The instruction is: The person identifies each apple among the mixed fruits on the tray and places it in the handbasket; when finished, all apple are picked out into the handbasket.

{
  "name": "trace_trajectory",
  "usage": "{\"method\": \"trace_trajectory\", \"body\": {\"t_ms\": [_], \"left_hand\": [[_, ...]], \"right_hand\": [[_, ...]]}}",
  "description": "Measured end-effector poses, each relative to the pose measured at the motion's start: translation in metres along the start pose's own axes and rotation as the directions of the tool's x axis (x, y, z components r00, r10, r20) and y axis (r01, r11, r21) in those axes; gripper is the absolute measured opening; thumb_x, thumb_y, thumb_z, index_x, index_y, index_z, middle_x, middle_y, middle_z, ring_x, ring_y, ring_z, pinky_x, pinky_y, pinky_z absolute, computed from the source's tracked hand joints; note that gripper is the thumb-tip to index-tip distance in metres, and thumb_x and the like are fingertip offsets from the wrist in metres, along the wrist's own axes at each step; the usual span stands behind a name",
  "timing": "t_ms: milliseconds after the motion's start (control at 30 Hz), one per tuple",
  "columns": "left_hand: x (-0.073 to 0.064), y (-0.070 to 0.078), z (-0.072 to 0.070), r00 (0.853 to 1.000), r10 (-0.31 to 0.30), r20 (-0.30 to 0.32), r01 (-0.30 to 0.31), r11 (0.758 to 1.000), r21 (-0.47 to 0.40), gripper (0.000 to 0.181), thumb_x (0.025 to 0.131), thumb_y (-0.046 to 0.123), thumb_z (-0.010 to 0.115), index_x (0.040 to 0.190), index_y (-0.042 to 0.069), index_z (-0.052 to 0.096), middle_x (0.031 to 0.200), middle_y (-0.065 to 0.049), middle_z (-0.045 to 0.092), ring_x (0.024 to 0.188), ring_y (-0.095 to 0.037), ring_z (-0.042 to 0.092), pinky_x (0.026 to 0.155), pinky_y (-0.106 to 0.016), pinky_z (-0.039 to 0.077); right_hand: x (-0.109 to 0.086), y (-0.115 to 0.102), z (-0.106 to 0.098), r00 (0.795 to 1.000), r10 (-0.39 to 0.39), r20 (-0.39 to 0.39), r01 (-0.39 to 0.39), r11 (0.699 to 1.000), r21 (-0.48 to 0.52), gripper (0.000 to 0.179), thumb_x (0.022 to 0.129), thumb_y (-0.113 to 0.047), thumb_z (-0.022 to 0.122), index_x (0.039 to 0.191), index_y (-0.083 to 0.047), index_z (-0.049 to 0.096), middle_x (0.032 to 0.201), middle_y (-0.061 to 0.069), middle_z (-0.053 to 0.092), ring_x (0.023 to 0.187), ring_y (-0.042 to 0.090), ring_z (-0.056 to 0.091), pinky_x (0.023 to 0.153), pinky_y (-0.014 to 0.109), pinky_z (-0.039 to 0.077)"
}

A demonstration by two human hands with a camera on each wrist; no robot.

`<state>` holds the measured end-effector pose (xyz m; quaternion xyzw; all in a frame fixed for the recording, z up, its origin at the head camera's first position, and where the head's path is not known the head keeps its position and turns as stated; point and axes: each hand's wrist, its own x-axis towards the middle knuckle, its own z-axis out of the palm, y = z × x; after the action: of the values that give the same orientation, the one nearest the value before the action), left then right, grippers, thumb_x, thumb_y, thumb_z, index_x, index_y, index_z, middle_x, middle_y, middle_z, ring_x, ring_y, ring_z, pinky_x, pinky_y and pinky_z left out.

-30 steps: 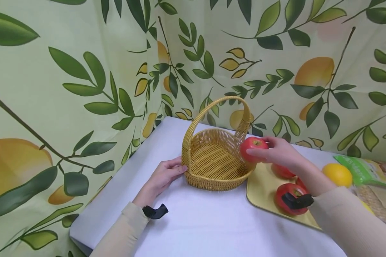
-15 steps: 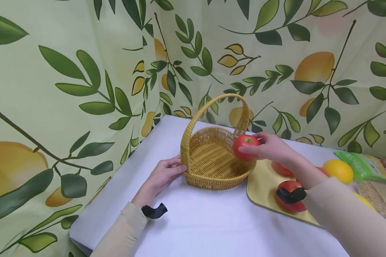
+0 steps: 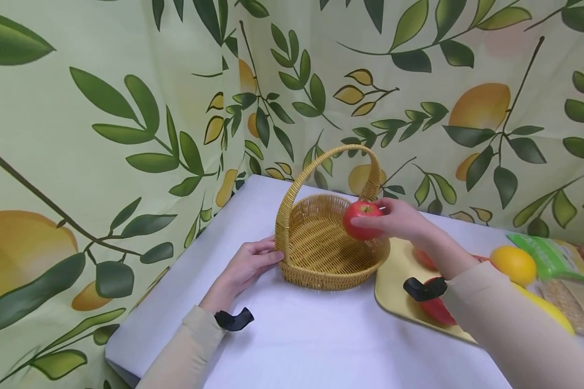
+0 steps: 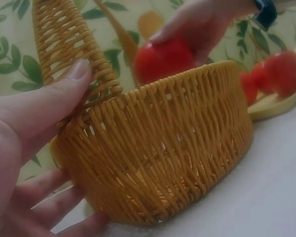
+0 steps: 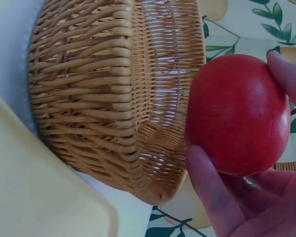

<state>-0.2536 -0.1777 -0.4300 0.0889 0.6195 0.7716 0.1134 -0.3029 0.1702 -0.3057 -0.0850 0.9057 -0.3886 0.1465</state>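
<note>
A red apple (image 3: 362, 220) is held between the thumb and fingers of my right hand (image 3: 403, 220), above the right part of the wicker basket (image 3: 328, 278). In the right wrist view the apple (image 5: 239, 114) appears raised over the basket's rim (image 5: 126, 98). My left hand (image 3: 247, 265) grips the basket's left side, where the arched handle (image 3: 286, 208) joins the rim. Seen from the left wrist, the thumb lies on the handle's base and the other fingers (image 4: 49, 202) lie against the woven wall. The basket stands upright on the white table.
A yellow tray (image 3: 394, 292) right of the basket bears more red apples (image 3: 438, 310), partly hidden by my right arm. Farther right are an orange (image 3: 513, 266), a yellow fruit (image 3: 547, 309) and a green packet (image 3: 555, 256). Leaf-patterned cloth (image 3: 141, 119) hangs behind the table.
My right hand has carried the apple leftward from the basket's right edge to over its inside. The left hand and basket have stayed in place.
</note>
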Motion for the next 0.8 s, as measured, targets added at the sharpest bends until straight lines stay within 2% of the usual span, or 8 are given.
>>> {"method": "trace_trajectory", "body": {"t_ms": [200,400,600,800], "left_hand": [[-0.003,0.001,-0.002,1.0,0.005,0.003,-0.005,1.0,-0.008,0.027,0.09,0.003,0.077,0.115,-0.006,0.074,0.16,-0.016,0.04,0.146,-0.033,0.037,0.109,-0.041,0.046],[0.001,-0.004,0.002,1.0,0.013,0.02,-0.012,1.0,-0.01,0.033,0.09,0.004,0.076,0.119,-0.01,0.07,0.16,-0.016,0.04,0.146,-0.033,0.037,0.108,-0.04,0.047],[0.002,-0.002,0.003,1.0,0.016,0.013,-0.017,1.0,0.0,0.033,0.091,0.001,0.074,0.12,-0.011,0.069,0.159,-0.017,0.041,0.145,-0.033,0.04,0.107,-0.04,0.047],[0.002,-0.002,-0.002,1.0,0.017,0.006,-0.017,1.0,-0.003,0.034,0.091,0.0,0.073,0.122,-0.012,0.068,0.158,-0.017,0.041,0.144,-0.033,0.041,0.108,-0.04,0.047]], "right_hand": [[0.005,-0.004,0.005,1.0,-0.006,-0.02,0.006,1.0,0.003,0.089,0.081,-0.062,0.08,0.139,-0.002,0.049,0.13,0.021,0.059,0.111,0.033,0.06,0.088,0.042,0.058],[0.007,-0.004,0.005,1.0,0.001,-0.024,-0.001,1.0,-0.006,0.093,0.082,-0.061,0.079,0.141,0.002,0.046,0.133,0.023,0.055,0.117,0.036,0.056,0.089,0.04,0.059],[0.015,-0.007,0.007,1.0,0.002,-0.02,-0.002,1.0,-0.02,0.103,0.081,-0.065,0.078,0.149,0.001,0.039,0.138,0.024,0.051,0.125,0.039,0.049,0.096,0.048,0.054],[0.026,-0.012,0.019,1.0,0.005,-0.001,-0.005,1.0,-0.025,0.105,0.079,-0.067,0.077,0.149,0.001,0.039,0.139,0.022,0.049,0.128,0.039,0.044,0.1,0.053,0.051]]}}
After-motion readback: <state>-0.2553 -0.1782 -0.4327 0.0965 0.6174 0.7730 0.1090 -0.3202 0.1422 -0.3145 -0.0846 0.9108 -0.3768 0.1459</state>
